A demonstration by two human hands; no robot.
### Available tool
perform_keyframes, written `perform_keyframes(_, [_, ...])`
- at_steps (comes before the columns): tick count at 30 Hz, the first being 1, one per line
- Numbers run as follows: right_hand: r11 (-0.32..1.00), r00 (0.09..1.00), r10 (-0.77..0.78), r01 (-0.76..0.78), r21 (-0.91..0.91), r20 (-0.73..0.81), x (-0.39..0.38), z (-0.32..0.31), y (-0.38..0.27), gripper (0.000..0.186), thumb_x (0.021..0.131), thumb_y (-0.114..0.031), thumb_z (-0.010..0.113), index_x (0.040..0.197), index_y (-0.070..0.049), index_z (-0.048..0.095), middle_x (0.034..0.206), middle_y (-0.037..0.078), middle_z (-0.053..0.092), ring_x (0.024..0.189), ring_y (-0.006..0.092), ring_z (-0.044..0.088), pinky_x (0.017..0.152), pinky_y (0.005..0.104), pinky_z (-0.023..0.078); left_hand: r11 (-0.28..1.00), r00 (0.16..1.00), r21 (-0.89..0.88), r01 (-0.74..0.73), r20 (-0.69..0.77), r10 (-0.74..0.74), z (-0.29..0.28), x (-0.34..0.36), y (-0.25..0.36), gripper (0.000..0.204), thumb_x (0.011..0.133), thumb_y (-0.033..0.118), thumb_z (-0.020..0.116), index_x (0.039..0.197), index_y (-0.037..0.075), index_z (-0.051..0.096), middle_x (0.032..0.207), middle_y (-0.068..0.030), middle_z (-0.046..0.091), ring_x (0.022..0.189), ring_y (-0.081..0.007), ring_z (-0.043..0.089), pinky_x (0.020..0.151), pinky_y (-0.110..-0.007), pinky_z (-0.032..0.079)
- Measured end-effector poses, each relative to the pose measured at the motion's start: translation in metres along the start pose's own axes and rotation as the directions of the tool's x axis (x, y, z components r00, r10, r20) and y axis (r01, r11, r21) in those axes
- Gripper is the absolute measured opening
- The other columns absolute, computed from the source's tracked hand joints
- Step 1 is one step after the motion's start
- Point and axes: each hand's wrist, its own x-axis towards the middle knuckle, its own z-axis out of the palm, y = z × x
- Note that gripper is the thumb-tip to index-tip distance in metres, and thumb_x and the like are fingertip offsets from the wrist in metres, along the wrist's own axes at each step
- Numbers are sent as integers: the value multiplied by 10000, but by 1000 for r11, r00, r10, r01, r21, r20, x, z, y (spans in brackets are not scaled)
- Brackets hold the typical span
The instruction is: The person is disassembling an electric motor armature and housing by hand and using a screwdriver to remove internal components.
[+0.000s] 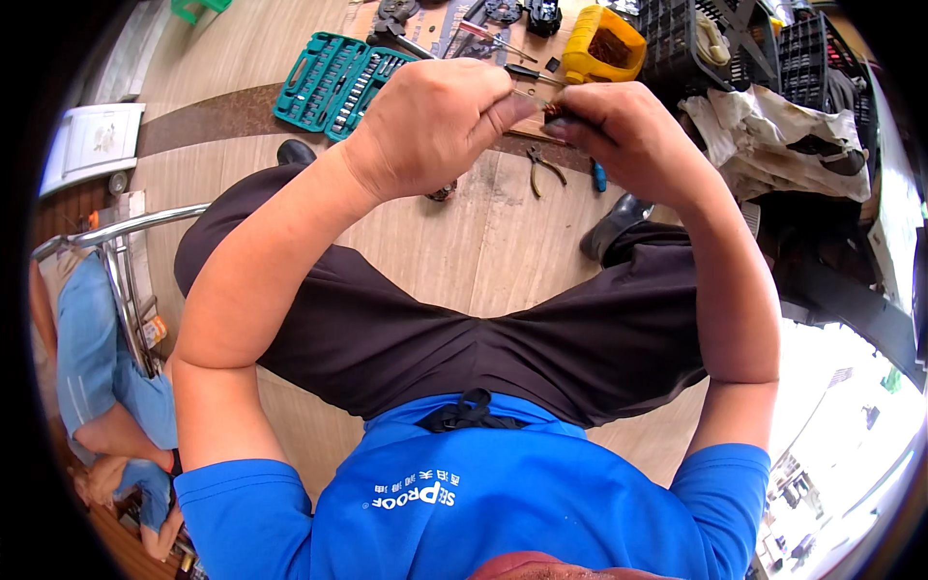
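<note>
Your left hand [430, 126] was raised in front of you, fingers curled in, thumb and forefinger pinched narrow on a thin metal tool shaft [530, 95] whose tip ran across to your right hand. Your right hand [619, 130] was curled as well, its fingertips [565, 114] closed on a small dark part [553, 110]. The part was mostly hidden by the fingers; its kind could not be told. The tool tip met the part between the two hands, which were just beside each other, nearly touching at the thumbs.

Both hands were held above the wooden floor [464, 242], over your knees; you were seated in dark trousers [435, 338] and a blue shirt [503, 493].

On the floor beyond the hands:
- an open teal socket set case [333, 82], to the left, just beyond your left hand;
- a pair of pliers [543, 166], lying below your right hand in the view;
- a screwdriver with a red handle [488, 37], further off;
- a yellow container [601, 43] holding brown matter, next to black plastic crates [696, 39];
- crumpled pale cloth [783, 140] at the right.

Another person in blue clothing [92, 367] was at the far left edge, beside a chrome rail [126, 232].
</note>
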Motion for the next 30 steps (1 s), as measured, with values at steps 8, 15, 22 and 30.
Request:
perform_keyframes(8, [905, 984, -2, -73, -420, -176, 8, 24, 1, 62, 834, -74, 535, 862, -19, 542, 774, 170, 621, 754, 333, 649, 645, 422, 523, 749, 835, -375, 546, 165, -526, 7, 7, 7, 433, 995, 307, 525, 783, -60, 611, 623, -198, 562, 572, -334, 526, 579, -378, 427])
perform_keyframes(15, [917, 936, 258, -315, 243, 240, 5, 6, -1, 242, 965, -211, 564, 930, 18, 634, 694, 143, 600, 621, 247, 561, 612, 366, 468, 985, 992, 165, -50, -105, 68, 9, 3, -4, 208, 881, 226, 648, 834, 34, 586, 757, -130, 582, 720, -316, 620, 629, -402, 492])
perform_keyframes(22, [896, 959, 181, -252, 367, 218, 1, 2, -2, 237, 952, -217, 597, 964, 19, 619, 698, 161, 577, 620, 263, 506, 613, 360, 453, 980, 993, 162, -115, 9, 115, -3, 0, -3, 166, 871, 149, 655, 888, 7, 572, 813, -145, 571, 744, -345, 574, 637, -400, 449])
perform_keyframes(30, [977, 987, -42, 8, -215, -154, 2, 21, 14, 150, 870, -154, 613, 839, -21, 551, 729, 171, 615, 767, 358, 632, 656, 458, 488, 895, 920, -213, 392, 85, -382, 6, 5, 12, 346, 970, 272, 550, 829, -36, 621, 772, -182, 643, 752, -362, 626, 665, -396, 491])
